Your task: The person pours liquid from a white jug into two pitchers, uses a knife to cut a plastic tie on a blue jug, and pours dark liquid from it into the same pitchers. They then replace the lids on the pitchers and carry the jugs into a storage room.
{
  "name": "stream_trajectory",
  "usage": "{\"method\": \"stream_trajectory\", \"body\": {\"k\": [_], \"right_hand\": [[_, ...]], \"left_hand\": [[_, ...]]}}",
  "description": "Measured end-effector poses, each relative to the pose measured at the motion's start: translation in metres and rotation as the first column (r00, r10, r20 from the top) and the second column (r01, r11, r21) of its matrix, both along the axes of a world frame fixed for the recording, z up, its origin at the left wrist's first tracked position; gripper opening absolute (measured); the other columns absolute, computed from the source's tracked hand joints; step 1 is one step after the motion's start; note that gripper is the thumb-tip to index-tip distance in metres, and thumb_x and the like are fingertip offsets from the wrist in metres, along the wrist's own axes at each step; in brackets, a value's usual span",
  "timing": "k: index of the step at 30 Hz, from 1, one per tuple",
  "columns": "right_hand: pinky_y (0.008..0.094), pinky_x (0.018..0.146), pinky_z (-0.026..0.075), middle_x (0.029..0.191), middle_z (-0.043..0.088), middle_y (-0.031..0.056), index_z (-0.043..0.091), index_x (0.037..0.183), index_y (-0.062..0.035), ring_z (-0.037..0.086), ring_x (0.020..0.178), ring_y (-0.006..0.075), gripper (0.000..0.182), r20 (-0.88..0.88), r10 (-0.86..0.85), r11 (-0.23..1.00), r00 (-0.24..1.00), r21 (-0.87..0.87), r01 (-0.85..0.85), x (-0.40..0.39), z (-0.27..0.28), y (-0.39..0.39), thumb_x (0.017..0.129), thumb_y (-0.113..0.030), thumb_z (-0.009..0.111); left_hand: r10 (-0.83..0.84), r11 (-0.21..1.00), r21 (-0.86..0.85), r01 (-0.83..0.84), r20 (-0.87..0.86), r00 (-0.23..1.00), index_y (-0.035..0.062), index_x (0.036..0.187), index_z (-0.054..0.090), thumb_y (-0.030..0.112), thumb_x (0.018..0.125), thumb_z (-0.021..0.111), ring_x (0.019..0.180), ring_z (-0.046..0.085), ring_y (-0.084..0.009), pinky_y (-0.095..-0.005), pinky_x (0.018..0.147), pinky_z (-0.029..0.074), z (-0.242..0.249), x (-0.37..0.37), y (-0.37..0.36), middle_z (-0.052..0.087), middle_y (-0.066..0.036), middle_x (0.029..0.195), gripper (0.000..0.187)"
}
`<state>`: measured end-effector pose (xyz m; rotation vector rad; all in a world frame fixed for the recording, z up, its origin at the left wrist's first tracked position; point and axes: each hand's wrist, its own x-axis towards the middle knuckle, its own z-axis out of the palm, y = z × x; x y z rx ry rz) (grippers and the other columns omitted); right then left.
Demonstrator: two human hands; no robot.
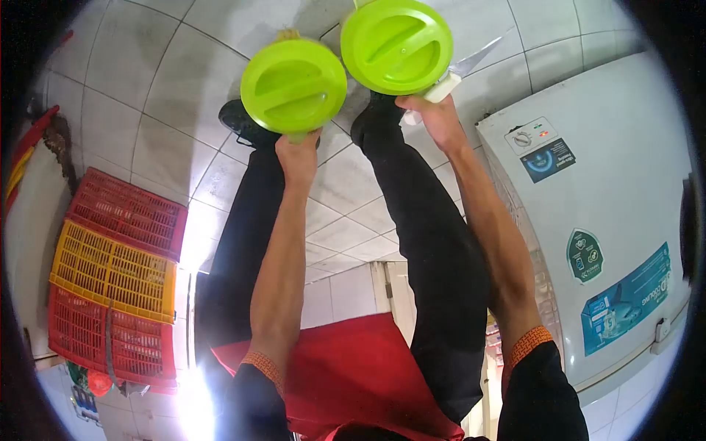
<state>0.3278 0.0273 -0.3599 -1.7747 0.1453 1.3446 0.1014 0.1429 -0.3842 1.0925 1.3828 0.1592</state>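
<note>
Two round lime-green lids, each with a moulded grip across its top, are seen from above near the top of the head view. My left hand point(298, 158) is closed at the near edge of the left green lid point(294, 86); what lies under this lid is hidden. My right hand point(439, 125) is closed around the white handle of a knife point(443, 88), its blade pointing up and to the right. Its fingers also reach the near edge of the right green lid point(397, 45); whether they grip something beneath it cannot be seen.
A white chest freezer point(625, 198) with a dial and stickers stands at the right. Red and yellow plastic crates point(114, 261) are stacked at the left. Beneath are grey floor tiles point(176, 95), my black shoes and trousers point(434, 242), and a red apron point(353, 367).
</note>
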Motion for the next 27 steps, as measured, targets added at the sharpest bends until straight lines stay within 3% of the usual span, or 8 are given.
{"method": "stream_trajectory", "body": {"k": [10, 13, 16, 18, 21, 23, 26, 27], "right_hand": [[0.028, 0.078, 0.048, 0.091, 0.067, 0.0056, 0.063, 0.099, -0.0006, 0.062, 0.085, 0.0158, 0.028, 0.108, -0.063, 0.997, 0.992, 0.059, 0.057, 0.012, 0.096, 0.008, 0.071, -0.002, 0.069], [0.0296, 0.083, 0.047, 0.097, 0.066, 0.0054, 0.063, 0.104, -0.0013, 0.061, 0.091, 0.0162, 0.032, 0.116, -0.044, 0.999, 0.992, 0.013, 0.042, 0.017, 0.163, 0.006, 0.073, -0.006, 0.07], [0.0314, 0.086, 0.045, 0.106, 0.063, 0.0048, 0.06, 0.112, -0.0034, 0.058, 0.096, 0.0158, 0.036, 0.237, 0.031, 0.999, 0.971, -0.023, -0.027, 0.015, 0.234, 0.002, 0.078, -0.011, 0.068], [0.033, 0.086, 0.046, 0.104, 0.063, 0.0049, 0.061, 0.11, -0.0039, 0.058, 0.095, 0.0178, 0.029, 0.28, -0.008, 0.999, 0.96, 0.052, -0.006, 0.01, 0.3, 0.018, 0.082, -0.012, 0.063], [0.0345, 0.08, 0.045, 0.088, 0.065, 0.0066, 0.065, 0.091, -0.0035, 0.059, 0.085, 0.0183, 0.022, 0.296, -0.004, 1.0, 0.955, 0.013, 0.001, -0.002, 0.366, 0.006, 0.085, -0.022, 0.055], [0.0333, 0.07, 0.047, 0.083, 0.059, 0.0075, 0.058, 0.091, -0.0027, 0.058, 0.075, 0.0191, 0.015, 0.242, -0.057, 0.986, 0.969, 0.164, 0.017, -0.007, 0.381, -0.003, 0.082, -0.014, 0.055], [0.0323, 0.06, 0.049, 0.069, 0.057, 0.0098, 0.053, 0.087, 0.0011, 0.059, 0.065, 0.0205, 0.019, 0.237, -0.24, 0.961, 0.941, 0.198, 0.195, -0.01, 0.411, 0.017, 0.069, -0.002, 0.056], [0.0334, 0.075, 0.044, 0.085, 0.058, 0.01, 0.06, 0.073, 0.0004, 0.056, 0.078, 0.0225, 0.01, 0.192, -0.225, 0.973, 0.955, 0.101, 0.208, -0.01, 0.418, 0.022, 0.073, -0.008, 0.054]], "left_hand": [[0.212, 0.977, -0.063, -0.205, 0.137, 0.968, -0.0035, 0.087, 0.065, 0.008, 0.082, 0.067, 0.068, 0.052, -0.0095, -0.0255, 0.06, 0.041, 0.079, 0.047, 0.036, 0.062, 0.001, 0.077, 0.013], [0.07, 0.989, 0.127, -0.071, 0.015, 0.997, 0.0007, 0.068, 0.053, 0.011, 0.087, 0.058, 0.06, 0.039, -0.0078, -0.0236, 0.056, 0.037, 0.149, 0.035, 0.051, 0.047, 0.003, 0.065, 0.022], [-0.107, 0.946, 0.298, 0.124, -0.073, 0.992, 0.0024, 0.075, 0.061, 0.037, 0.098, 0.044, 0.062, 0.048, -0.0093, -0.0265, 0.059, 0.041, 0.216, -0.007, 0.064, 0.056, 0.0, 0.069, 0.045], [-0.008, 1.0, 0.009, 0.011, -0.254, 0.967, 0.0033, 0.073, 0.061, 0.024, 0.087, 0.053, 0.056, 0.051, -0.0272, -0.0422, 0.053, 0.037, 0.318, 0.0, 0.099, 0.056, -0.014, 0.062, 0.026], [0.023, 1.0, 0.013, -0.021, -0.15, 0.988, 0.0002, 0.081, 0.062, 0.023, 0.086, 0.059, 0.063, 0.053, -0.016, -0.0348, 0.058, 0.042, 0.41, -0.034, 0.13, 0.06, -0.007, 0.067, 0.023], [-0.245, 0.911, 0.26, 0.321, -0.287, 0.926, 0.0043, 0.096, 0.067, 0.021, 0.084, 0.063, 0.079, 0.063, -0.0167, -0.035, 0.071, 0.049, 0.454, -0.053, 0.159, 0.069, -0.008, 0.083, 0.021], [-0.096, 0.989, 0.091, 0.113, -0.176, 0.98, 0.0064, 0.099, 0.067, 0.022, 0.081, 0.066, 0.085, 0.065, -0.0175, -0.0349, 0.074, 0.049, 0.53, -0.057, 0.211, 0.07, -0.011, 0.089, 0.024], [-0.066, 0.998, 0.001, 0.067, -0.191, 0.979, 0.0065, 0.101, 0.067, 0.023, 0.079, 0.067, 0.085, 0.065, -0.0173, -0.0347, 0.073, 0.05, 0.535, -0.066, 0.221, 0.07, -0.011, 0.09, 0.027]]}}
